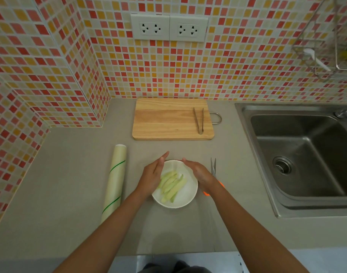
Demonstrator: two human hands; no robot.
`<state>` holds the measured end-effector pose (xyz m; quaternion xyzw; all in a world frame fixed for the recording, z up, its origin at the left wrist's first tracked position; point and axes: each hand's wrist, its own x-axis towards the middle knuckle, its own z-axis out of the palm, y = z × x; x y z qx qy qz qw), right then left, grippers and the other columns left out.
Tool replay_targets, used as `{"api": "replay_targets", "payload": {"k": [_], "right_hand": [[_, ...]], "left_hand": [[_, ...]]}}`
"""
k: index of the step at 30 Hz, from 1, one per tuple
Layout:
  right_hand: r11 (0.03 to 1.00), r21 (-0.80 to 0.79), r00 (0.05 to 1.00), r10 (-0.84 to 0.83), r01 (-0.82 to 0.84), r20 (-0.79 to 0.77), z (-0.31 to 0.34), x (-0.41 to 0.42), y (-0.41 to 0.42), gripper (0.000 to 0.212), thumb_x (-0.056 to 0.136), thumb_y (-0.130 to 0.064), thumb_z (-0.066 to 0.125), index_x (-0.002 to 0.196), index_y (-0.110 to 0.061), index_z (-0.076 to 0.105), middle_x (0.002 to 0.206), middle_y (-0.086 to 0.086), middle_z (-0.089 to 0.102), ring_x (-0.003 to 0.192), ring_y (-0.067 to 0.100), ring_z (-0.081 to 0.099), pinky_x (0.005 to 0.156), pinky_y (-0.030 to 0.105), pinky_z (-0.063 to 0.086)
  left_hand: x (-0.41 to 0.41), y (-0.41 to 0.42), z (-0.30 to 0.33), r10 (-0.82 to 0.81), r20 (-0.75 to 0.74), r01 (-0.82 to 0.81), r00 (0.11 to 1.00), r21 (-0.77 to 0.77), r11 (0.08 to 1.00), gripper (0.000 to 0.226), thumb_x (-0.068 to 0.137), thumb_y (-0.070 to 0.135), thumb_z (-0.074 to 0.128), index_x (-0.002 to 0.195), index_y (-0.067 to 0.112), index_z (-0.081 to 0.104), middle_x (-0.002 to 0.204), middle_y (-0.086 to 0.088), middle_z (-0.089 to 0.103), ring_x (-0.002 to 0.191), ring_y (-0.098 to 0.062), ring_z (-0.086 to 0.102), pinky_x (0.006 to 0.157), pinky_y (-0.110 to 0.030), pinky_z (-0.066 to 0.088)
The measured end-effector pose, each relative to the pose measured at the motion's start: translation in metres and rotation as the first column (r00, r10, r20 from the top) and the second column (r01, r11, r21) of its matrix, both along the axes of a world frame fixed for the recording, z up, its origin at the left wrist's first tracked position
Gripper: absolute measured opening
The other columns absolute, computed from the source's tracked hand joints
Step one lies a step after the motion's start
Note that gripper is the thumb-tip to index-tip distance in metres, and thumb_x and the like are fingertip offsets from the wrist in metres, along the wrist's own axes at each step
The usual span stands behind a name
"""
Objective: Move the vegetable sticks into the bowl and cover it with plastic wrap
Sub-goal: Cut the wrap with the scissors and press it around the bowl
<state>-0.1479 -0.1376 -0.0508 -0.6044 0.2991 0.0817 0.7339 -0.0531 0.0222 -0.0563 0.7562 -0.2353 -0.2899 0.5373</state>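
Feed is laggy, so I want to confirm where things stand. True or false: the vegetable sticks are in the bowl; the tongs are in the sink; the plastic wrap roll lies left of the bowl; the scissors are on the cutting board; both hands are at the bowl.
1. Vegetable sticks are in the white bowl: true.
2. Tongs in the sink: false, they lie on the cutting board.
3. Plastic wrap roll left of the bowl: true.
4. Scissors on the board: false, they lie on the counter right of the bowl.
5. Left hand and right hand at the bowl: true.
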Motion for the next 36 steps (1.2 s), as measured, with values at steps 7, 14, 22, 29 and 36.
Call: {"api": "replay_targets", "payload": {"k": [7, 14, 22, 29, 36], "right_hand": [[0.995, -0.028, 0.995, -0.100, 0.099, -0.010, 0.003, -0.004, 0.006, 0.047, 0.092, -0.047, 0.051, 0.103, -0.007, 0.072, 0.101, 0.015, 0.073, 0.092, 0.028, 0.071, 0.077, 0.033, 0.055], [0.922, 0.025, 0.922, -0.387, 0.387, -0.009, -0.003, -0.012, 0.018, 0.045, 0.098, -0.039, 0.044, 0.098, -0.001, 0.069, 0.098, 0.020, 0.069, 0.093, 0.035, 0.067, 0.085, 0.047, 0.053], [0.844, -0.014, 0.844, -0.537, 0.537, 0.001, -0.009, -0.008, 0.030, 0.041, 0.098, -0.042, 0.042, 0.083, -0.017, 0.070, 0.079, 0.003, 0.073, 0.072, 0.017, 0.070, 0.058, 0.027, 0.056], [0.828, -0.108, 0.835, -0.548, 0.550, 0.048, -0.012, -0.012, 0.034, 0.040, 0.100, -0.040, 0.038, 0.082, -0.021, 0.069, 0.085, 0.002, 0.072, 0.082, 0.018, 0.067, 0.073, 0.034, 0.054], [0.811, -0.009, 0.809, -0.582, 0.585, 0.089, -0.013, -0.015, 0.035, 0.034, 0.101, -0.029, 0.036, 0.085, -0.020, 0.065, 0.088, 0.002, 0.067, 0.085, 0.018, 0.063, 0.080, 0.035, 0.049]], "left_hand": [[0.006, -0.003, 0.005, -0.105, 0.025, 0.104, 0.994, 0.034, 0.994, 0.047, 0.099, 0.050, 0.025, 0.138, 0.034, 0.047, 0.136, 0.011, 0.057, 0.130, -0.003, 0.047, 0.109, -0.020, 0.032], [-0.030, 0.007, 0.007, 0.642, -0.252, -0.683, 0.724, -0.128, 0.719, 0.052, 0.102, 0.041, 0.025, 0.134, 0.011, 0.055, 0.139, -0.005, 0.056, 0.129, -0.012, 0.050, 0.107, -0.024, 0.032], [-0.084, -0.007, 0.001, 0.629, -0.473, -0.735, 0.617, -0.060, 0.676, 0.051, 0.101, 0.046, 0.024, 0.126, 0.017, 0.059, 0.122, 0.000, 0.064, 0.111, -0.015, 0.059, 0.084, -0.022, 0.044], [-0.043, -0.011, -0.004, 0.530, -0.480, -0.597, 0.699, 0.016, 0.802, 0.054, 0.098, 0.050, 0.032, 0.121, 0.010, 0.059, 0.125, -0.013, 0.063, 0.115, -0.027, 0.059, 0.104, -0.046, 0.044], [-0.027, -0.011, 0.000, 0.406, -0.559, -0.495, 0.723, -0.008, 0.869, 0.054, 0.097, 0.052, 0.033, 0.109, 0.011, 0.066, 0.102, -0.011, 0.072, 0.095, -0.025, 0.068, 0.080, -0.038, 0.055]]}}
